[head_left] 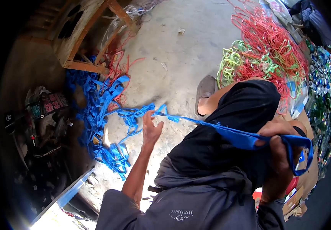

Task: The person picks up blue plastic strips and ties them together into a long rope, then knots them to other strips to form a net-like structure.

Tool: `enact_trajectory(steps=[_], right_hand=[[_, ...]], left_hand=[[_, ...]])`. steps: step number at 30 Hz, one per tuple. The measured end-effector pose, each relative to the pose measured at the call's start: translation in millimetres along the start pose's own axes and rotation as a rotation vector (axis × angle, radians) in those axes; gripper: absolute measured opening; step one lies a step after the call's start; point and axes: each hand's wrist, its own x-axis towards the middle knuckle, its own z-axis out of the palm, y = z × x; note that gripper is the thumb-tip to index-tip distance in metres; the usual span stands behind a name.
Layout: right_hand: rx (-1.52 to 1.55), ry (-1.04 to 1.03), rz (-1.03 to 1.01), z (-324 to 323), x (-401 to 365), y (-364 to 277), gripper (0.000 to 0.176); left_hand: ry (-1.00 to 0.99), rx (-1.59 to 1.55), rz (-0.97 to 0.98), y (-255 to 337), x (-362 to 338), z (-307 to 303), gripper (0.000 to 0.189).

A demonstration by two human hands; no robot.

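At the person's right side, right grip (278, 147): closed around a blue strip (230, 134), part of which curls in a loop just beside the fist.
Left grip (152, 130): wide, fingers spread and thumb apart, near the strip's far stretch; whether it touches the strip, I cannot tell.
Blue strip: runs from the right grip across the dark trousers (226, 111), broad near the fist and narrow toward the left grip, then on toward the blue heap.
Blue heap (92, 115): tangled on the concrete floor (173, 50), left of the left grip, beside a wooden frame (85, 67).
Shoe (206, 90): on the floor ahead.
Red and green strands (265, 50): piled beyond the knee.
Bottles and cans (322, 88): massed at far right.
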Motion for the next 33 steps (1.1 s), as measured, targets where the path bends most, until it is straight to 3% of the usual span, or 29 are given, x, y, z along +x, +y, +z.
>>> enact_trajectory(steps=[3, 6, 8, 11, 14, 15, 18, 22, 26, 29, 33], right_hand=[[0.037, 0.057, -0.016, -3, -8, -5, 0.019], [0.065, 0.055, -0.039, -9, -12, -12, 0.02], [0.064, -0.073, -0.101, -21, -9, -15, 0.022], [-0.018, -0.079, -0.132, -25, -12, -16, 0.025], [-0.041, -0.085, -0.164, -28, -8, -18, 0.026], [-0.032, -0.056, -0.17, -26, -8, -18, 0.026], [-0.037, -0.059, -0.198, -29, -9, -15, 0.03], [-0.059, -0.17, -0.195, -52, -7, -13, 0.032], [-0.067, -0.177, -0.245, -58, -7, -12, 0.032], [-0.111, -0.111, -0.307, -66, -6, -8, 0.032], [-0.013, -0.038, -0.154, -99, -7, -11, 0.029]], left_hand=[[0.032, 0.085, -0.017, -62, 7, 22, 0.076], [-0.017, 0.141, -0.138, -87, 11, 27, 0.079], [-0.017, 0.224, -0.052, -100, 18, 33, 0.08], [-0.116, 0.195, -0.131, -107, 23, 39, 0.078], [-0.132, 0.15, -0.077, -129, 22, 55, 0.076], [-0.107, 0.132, -0.003, -124, 22, 57, 0.073], [-0.294, 0.04, -0.19, -110, 18, 56, 0.074], [-0.326, -0.087, -0.163, -89, 19, 61, 0.075], [-0.281, -0.064, 0.017, -93, 25, 80, 0.048], [-0.302, -0.138, -0.023, -78, 34, 71, 0.03], [-0.325, -0.141, 0.023, -33, 56, 33, 0.02]])
